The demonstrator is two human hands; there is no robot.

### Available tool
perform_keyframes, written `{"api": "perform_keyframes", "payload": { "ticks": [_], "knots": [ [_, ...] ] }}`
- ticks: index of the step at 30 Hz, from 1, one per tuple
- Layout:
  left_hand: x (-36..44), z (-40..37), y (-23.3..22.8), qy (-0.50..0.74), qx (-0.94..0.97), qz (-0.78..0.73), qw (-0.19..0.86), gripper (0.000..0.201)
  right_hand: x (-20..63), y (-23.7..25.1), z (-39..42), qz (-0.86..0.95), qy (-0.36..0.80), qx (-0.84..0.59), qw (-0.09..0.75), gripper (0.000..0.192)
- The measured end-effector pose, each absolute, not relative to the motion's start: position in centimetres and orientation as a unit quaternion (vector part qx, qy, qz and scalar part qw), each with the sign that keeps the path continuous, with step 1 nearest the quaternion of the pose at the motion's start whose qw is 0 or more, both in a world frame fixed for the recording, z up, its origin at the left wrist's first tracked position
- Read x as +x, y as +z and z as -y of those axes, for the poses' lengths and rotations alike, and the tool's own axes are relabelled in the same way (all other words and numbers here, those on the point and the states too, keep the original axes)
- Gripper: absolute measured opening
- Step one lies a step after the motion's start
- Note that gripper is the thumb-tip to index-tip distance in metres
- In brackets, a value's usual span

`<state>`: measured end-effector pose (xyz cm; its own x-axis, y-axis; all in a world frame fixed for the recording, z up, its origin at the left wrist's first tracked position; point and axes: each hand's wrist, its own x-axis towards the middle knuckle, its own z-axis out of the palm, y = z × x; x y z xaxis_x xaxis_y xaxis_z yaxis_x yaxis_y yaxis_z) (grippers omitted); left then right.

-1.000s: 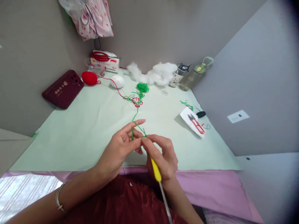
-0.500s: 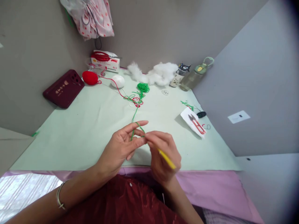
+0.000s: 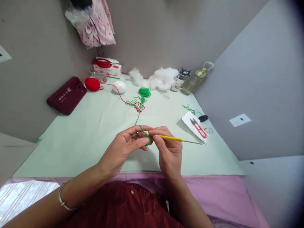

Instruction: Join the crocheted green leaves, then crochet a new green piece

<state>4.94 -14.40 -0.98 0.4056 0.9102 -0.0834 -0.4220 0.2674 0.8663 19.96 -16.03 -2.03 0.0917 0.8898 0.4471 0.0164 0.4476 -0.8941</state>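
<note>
My left hand point(image 3: 128, 141) pinches a small green crocheted piece point(image 3: 148, 140) between thumb and fingers, with green yarn point(image 3: 137, 117) looped over the index finger. In my right hand point(image 3: 169, 148) is a crochet hook point(image 3: 171, 138) with a yellow grip, held nearly level. Its metal tip points left and lies at the green piece; the other metal end sticks out to the right. The yarn runs up the table to a tangled green bundle point(image 3: 144, 92), passing a small heap of red and white loops point(image 3: 138, 106).
A red ball point(image 3: 92, 84), a white ball point(image 3: 119, 87) and a dark red phone point(image 3: 67, 96) are at the left. White stuffing point(image 3: 162, 78), a pen cup point(image 3: 179, 81) and a bottle point(image 3: 196, 79) stand at the back. Thread snips point(image 3: 199, 128) lie on white paper at the right.
The crochet hook has swung from slanting down toward me to nearly level. My right hand has turned with it, and the green piece now shows between my hands. The view has shifted slightly.
</note>
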Motion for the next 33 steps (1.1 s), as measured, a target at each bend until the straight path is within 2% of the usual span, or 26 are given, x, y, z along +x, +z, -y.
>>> {"api": "perform_keyframes", "payload": {
  "ticks": [4, 6, 8, 12, 19, 24, 29, 33],
  "knots": [
    [5.1, 11.9, -0.2, 0.470, 0.444, -0.301, 0.701, 0.014, 21.1, -0.7, 13.6, 0.598, 0.378, -0.396, 0.585, 0.012],
    [5.2, 10.3, 0.0, 0.478, 0.464, -0.302, 0.682, 0.018, 21.7, -0.1, 12.1, 0.604, 0.389, -0.409, 0.562, 0.015],
    [5.3, 8.8, 0.0, 0.489, 0.469, -0.309, 0.668, 0.021, 22.3, 0.2, 10.8, 0.634, 0.386, -0.431, 0.513, 0.021],
    [5.5, 6.9, -0.7, 0.498, 0.462, -0.325, 0.658, 0.025, 22.9, -0.2, 9.2, 0.699, 0.350, -0.465, 0.415, 0.018],
    [5.5, 6.6, -2.6, 0.483, 0.446, -0.313, 0.686, 0.030, 23.0, -1.9, 8.5, 0.698, 0.380, -0.462, 0.395, 0.027],
    [4.7, 6.4, -3.4, 0.453, 0.439, -0.296, 0.717, 0.030, 23.1, -2.4, 8.2, 0.715, 0.388, -0.451, 0.367, 0.023],
    [4.4, 6.0, -4.2, 0.436, 0.426, -0.278, 0.742, 0.027, 22.8, -3.8, 7.7, 0.733, 0.316, -0.477, 0.367, 0.012],
    [4.5, 6.0, -4.7, 0.429, 0.414, -0.272, 0.755, 0.028, 22.2, -4.7, 7.6, 0.740, 0.255, -0.505, 0.364, 0.015]
  ]
}}
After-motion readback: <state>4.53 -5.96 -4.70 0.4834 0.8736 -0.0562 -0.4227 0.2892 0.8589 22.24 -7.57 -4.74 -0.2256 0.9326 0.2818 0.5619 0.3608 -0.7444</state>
